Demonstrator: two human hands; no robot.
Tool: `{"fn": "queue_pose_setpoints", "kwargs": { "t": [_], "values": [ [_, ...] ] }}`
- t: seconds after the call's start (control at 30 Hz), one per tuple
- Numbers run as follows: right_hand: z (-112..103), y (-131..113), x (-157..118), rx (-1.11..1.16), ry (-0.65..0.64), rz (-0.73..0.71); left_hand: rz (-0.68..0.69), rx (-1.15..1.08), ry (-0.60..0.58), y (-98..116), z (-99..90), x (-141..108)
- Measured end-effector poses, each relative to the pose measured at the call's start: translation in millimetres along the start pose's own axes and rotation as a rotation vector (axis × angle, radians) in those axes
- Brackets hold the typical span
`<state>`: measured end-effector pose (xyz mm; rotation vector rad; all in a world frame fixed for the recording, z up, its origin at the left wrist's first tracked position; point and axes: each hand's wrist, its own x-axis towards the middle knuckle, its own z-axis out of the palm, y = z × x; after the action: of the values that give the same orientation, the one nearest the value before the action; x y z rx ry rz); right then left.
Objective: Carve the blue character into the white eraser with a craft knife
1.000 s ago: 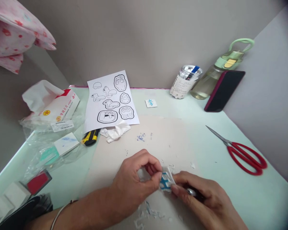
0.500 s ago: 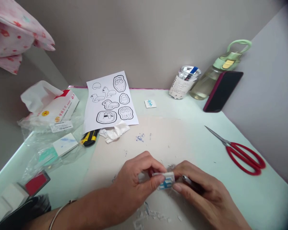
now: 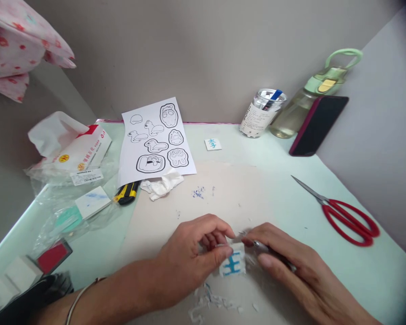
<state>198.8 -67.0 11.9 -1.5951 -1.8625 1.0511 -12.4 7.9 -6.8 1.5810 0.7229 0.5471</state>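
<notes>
A small white block (image 3: 233, 265) with a raised blue character lies nearly flat to the camera over the beige mat (image 3: 165, 230). My left hand (image 3: 201, 253) pinches its upper left edge between thumb and fingers. Just right of the block, my right hand (image 3: 280, 259) is closed around a slim metallic tool (image 3: 274, 256); the tool's tip is hard to make out near the block's upper right corner. Pale shavings (image 3: 219, 301) are scattered below the block, with blue crumbs (image 3: 199, 192) farther up the mat.
Red-handled scissors (image 3: 350, 219) lie at the right. Behind stand a pen jar (image 3: 259, 117), a bottle (image 3: 291, 113) and a phone (image 3: 320, 126). A drawing sheet (image 3: 155, 140), yellow-black cutter (image 3: 126, 194), tissue pack (image 3: 81, 146) and red ink pad (image 3: 54, 257) are at the left.
The block has tipped so that its blue face shows more fully. My right hand has drawn slightly away from it to the right, still holding the tool.
</notes>
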Motion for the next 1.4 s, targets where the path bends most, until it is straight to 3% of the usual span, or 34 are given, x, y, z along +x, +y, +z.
{"fn": "queue_pose_setpoints", "kwargs": {
  "t": [0.23, 0.47, 0.97, 1.23, 1.4],
  "values": [
    [-1, 20, 0, -0.289, 0.117, -0.257, 0.139, 0.415, -0.014, -7, -11.5, 10],
    [-1, 30, 4, -0.380, 0.139, -0.341, 0.102, 0.576, -0.155, -7, -16.1, 5],
    [-1, 34, 7, -0.548, 0.094, -0.394, 0.108, 0.556, -0.146, -13, -15.7, 4],
    [0, 35, 7, -0.461, 0.080, -0.424, 0.113, 0.540, -0.143, -13, -15.2, 3],
    [1, 34, 8, -0.437, 0.092, -0.359, 0.133, 0.547, -0.150, -15, -15.3, 2]
  ]
}}
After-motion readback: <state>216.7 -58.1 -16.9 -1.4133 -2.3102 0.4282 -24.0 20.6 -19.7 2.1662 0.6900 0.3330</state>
